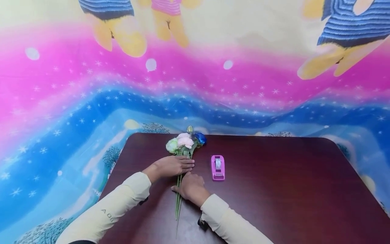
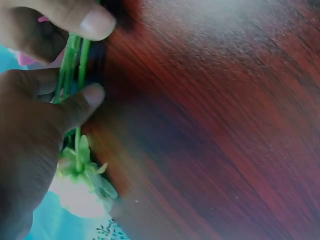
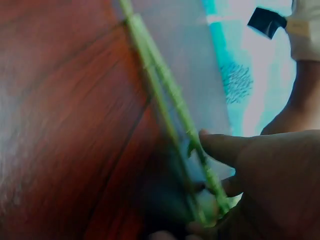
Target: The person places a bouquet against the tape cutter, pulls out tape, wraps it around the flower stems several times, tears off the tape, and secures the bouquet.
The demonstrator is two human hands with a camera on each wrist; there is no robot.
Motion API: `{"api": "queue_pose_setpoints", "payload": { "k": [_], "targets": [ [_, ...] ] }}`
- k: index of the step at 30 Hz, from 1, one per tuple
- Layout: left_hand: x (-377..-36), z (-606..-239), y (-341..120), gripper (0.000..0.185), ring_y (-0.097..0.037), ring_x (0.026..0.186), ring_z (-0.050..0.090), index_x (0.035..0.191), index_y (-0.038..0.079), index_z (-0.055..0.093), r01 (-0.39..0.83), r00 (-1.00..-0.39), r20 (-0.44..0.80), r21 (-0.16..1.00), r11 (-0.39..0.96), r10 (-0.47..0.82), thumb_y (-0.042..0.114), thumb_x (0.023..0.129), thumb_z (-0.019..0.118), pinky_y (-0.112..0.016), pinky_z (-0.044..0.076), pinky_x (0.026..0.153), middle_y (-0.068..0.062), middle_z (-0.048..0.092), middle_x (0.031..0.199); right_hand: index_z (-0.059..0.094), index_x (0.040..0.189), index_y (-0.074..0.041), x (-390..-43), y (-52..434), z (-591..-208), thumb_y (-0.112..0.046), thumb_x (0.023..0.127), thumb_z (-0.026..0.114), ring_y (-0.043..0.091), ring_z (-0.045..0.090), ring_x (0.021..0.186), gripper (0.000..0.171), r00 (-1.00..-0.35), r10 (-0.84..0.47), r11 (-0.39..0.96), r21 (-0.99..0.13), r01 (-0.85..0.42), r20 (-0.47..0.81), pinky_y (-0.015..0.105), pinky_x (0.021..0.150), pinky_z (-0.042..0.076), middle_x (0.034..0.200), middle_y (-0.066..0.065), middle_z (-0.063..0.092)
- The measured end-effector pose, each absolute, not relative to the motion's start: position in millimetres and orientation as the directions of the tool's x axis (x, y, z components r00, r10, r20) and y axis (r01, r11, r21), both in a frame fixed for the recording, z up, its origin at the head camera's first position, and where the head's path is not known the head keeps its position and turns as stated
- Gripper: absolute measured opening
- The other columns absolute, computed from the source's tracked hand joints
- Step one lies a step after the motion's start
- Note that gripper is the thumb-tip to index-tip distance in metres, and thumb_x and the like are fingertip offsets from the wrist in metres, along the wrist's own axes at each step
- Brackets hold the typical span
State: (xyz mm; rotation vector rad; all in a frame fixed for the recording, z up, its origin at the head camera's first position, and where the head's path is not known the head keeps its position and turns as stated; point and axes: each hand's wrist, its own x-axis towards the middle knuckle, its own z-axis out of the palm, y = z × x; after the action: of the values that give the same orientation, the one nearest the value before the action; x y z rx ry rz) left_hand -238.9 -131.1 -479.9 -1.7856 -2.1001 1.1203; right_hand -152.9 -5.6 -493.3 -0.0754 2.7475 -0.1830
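A bunch of artificial flowers lies above the dark table, heads toward the far edge: a pale pink bloom point(image 1: 185, 140), a pale green one point(image 1: 172, 145), a blue one point(image 1: 199, 138) and a small bud point(image 1: 190, 129). Just below the blooms, my left hand point(image 1: 175, 166) grips the stems, its thumb across them in the left wrist view. Closer to me, my right hand point(image 1: 193, 188) holds the same green stems point(image 1: 178, 205) between thumb and fingers. The stem ends stick out below it, one longer than the others. Parts of the stems are hidden by both hands.
A pink tape dispenser point(image 1: 217, 167) with a roll in it stands right of the flowers. The dark red-brown table point(image 1: 289, 189) reaches a cloth backdrop point(image 1: 213, 88) printed with cartoon figures and snowflakes.
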Motion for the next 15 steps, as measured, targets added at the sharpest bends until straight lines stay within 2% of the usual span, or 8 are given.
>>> {"api": "queue_pose_setpoints", "payload": {
  "k": [5,9,12,15],
  "targets": [
    [-240,-488,-142,0.050,-0.012,0.152,0.038,0.155,0.020,0.045,0.798,-0.246,-0.278,-0.602,0.031,0.929,0.013,0.105,0.046,-0.029,0.032,0.123,0.002,0.042,0.163,0.047,0.152,-0.006,-157,-8,-498,-0.067,0.098,0.047,0.026,0.068,0.117,0.081,-0.919,-0.122,0.991,0.011,-0.136,-0.376,0.039,0.086,0.055,0.130,0.012,0.071],
    [-240,-497,-150,0.050,-0.017,0.152,0.038,0.156,0.014,0.043,0.853,-0.256,-0.212,-0.508,0.117,0.943,0.011,0.106,0.044,-0.033,0.034,0.123,-0.003,0.041,0.164,0.050,0.149,-0.006,-155,-8,-500,-0.050,0.105,0.045,0.022,0.072,0.105,0.062,-0.919,-0.194,0.970,0.073,-0.232,-0.344,0.036,0.081,0.057,0.118,0.009,0.075],
    [-240,-505,-153,0.051,-0.020,0.153,0.037,0.157,0.010,0.040,0.890,-0.269,-0.154,-0.416,0.184,0.951,0.009,0.107,0.041,-0.036,0.034,0.123,-0.007,0.039,0.165,0.052,0.146,-0.005,-154,-8,-504,-0.033,0.104,0.052,0.023,0.073,0.100,0.051,-0.926,-0.213,0.967,0.067,-0.245,-0.311,0.038,0.080,0.059,0.115,0.009,0.076],
    [-240,-512,-155,0.051,-0.023,0.152,0.038,0.157,0.009,0.039,0.903,-0.255,-0.097,-0.379,0.202,0.962,0.007,0.106,0.042,-0.038,0.035,0.122,-0.009,0.039,0.164,0.054,0.145,-0.002,-153,-7,-508,-0.021,0.098,0.059,0.026,0.073,0.102,0.050,-0.936,-0.208,0.975,0.021,-0.223,-0.282,0.039,0.083,0.060,0.115,0.012,0.076]
  ]
}}
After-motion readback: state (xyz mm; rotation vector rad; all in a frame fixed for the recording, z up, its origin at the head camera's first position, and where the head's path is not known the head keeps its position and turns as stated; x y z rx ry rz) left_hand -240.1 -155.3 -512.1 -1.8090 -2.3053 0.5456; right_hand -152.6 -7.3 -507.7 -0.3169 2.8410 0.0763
